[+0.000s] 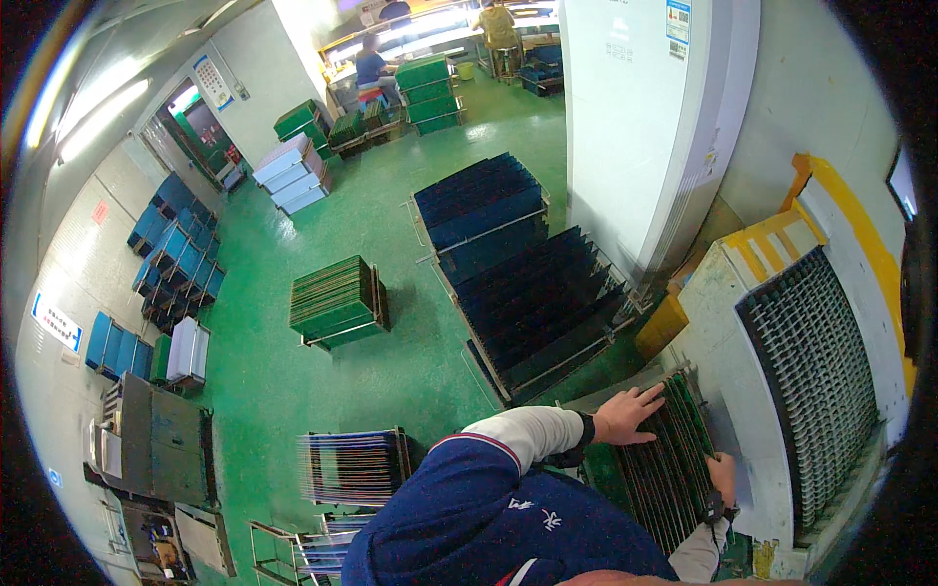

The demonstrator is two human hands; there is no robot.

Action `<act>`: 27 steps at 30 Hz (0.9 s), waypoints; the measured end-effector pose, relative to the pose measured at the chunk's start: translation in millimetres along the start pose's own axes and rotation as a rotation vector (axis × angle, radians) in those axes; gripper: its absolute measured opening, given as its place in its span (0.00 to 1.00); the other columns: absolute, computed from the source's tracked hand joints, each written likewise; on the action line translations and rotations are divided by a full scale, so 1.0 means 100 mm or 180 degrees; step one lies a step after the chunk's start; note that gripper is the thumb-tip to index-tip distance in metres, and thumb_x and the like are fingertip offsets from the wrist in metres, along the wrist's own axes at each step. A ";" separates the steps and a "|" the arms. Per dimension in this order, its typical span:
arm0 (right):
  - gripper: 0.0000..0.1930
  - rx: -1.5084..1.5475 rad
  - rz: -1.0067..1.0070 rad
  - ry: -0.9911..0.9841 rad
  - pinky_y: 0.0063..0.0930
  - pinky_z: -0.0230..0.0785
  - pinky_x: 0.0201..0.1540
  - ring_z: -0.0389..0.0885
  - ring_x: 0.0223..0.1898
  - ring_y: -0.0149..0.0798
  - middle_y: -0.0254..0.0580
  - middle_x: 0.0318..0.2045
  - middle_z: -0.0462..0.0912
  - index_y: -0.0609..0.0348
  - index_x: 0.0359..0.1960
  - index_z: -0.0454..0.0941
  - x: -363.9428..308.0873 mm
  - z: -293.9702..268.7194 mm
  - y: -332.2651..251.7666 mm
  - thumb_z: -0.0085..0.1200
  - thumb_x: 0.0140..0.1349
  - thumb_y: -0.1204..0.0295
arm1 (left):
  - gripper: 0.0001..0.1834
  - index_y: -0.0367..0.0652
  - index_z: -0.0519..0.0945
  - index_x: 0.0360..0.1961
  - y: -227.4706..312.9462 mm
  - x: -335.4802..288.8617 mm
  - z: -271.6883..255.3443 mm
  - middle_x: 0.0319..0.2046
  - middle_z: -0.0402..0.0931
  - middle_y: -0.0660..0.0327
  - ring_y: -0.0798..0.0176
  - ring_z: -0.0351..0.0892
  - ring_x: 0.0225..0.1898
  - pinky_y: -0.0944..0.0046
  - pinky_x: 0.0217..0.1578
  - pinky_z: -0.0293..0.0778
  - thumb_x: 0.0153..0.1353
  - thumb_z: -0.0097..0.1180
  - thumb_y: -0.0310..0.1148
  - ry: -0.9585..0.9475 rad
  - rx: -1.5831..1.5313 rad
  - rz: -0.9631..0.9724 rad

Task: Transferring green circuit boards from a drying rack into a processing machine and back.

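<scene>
Close in front of me, at the lower right, stands a rack of thin dark green panels (pixel 661 469), set on edge in tight rows. They look like circuit boards. My left hand (pixel 628 415) lies across the top edges at their far left, fingers stretched and apart. A dark band circles that wrist below a white sleeve. At the right side of the same rows is my right hand (pixel 721 477), touching the panel edges. Its fingers are partly hidden, so its grip is unclear. It too has a dark band at the wrist.
A machine with a bristly roller conveyor (pixel 816 381) stands close on the right. Two racks of dark blue panels (pixel 532 293) sit ahead, beside a tall white cabinet (pixel 635 117). A green panel rack (pixel 337 298) stands left on the green floor (pixel 254 420). People sit at a far bench.
</scene>
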State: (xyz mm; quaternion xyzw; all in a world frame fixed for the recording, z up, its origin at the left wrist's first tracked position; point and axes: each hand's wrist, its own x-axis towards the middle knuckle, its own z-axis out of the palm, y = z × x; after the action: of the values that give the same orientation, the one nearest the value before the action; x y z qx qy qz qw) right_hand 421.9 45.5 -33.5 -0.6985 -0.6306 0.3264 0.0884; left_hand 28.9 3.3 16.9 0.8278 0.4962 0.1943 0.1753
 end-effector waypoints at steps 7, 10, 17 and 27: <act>0.19 -0.0037 0.0050 0.0001 0.42 0.69 0.35 0.75 0.28 0.35 0.49 0.22 0.81 0.75 0.34 0.83 -0.05 -0.03 -0.13 0.64 0.62 0.63 | 0.46 0.41 0.68 0.73 0.00 -0.01 0.00 0.79 0.54 0.47 0.40 0.75 0.57 0.45 0.56 0.78 0.63 0.64 0.61 0.0026 -0.0002 -0.0002; 0.19 -0.0116 0.0095 0.0002 0.43 0.68 0.35 0.75 0.27 0.35 0.48 0.21 0.80 0.74 0.34 0.83 -0.05 -0.04 -0.13 0.64 0.62 0.63 | 0.46 0.40 0.68 0.73 -0.01 -0.01 0.00 0.79 0.54 0.47 0.40 0.75 0.57 0.45 0.56 0.78 0.63 0.64 0.61 0.0023 -0.0022 0.0002; 0.19 -0.0202 0.0168 0.0007 0.40 0.70 0.35 0.77 0.28 0.34 0.46 0.22 0.83 0.73 0.37 0.85 0.01 0.00 -0.03 0.64 0.64 0.62 | 0.46 0.40 0.69 0.73 0.00 0.00 -0.01 0.79 0.53 0.48 0.40 0.75 0.57 0.45 0.56 0.78 0.63 0.64 0.61 -0.0014 -0.0013 0.0004; 0.19 0.0041 -0.0022 0.0011 0.41 0.70 0.36 0.79 0.29 0.35 0.46 0.24 0.84 0.73 0.38 0.86 0.02 0.03 0.07 0.64 0.64 0.62 | 0.47 0.41 0.68 0.73 0.00 0.00 0.01 0.79 0.53 0.48 0.40 0.75 0.57 0.44 0.57 0.78 0.63 0.64 0.61 -0.0026 -0.0009 -0.0013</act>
State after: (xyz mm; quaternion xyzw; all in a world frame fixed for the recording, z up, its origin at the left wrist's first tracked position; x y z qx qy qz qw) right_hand 426.0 45.3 -41.0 -0.6963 -0.6308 0.3289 0.0951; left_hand 29.4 3.1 15.8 0.8274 0.4969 0.1913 0.1789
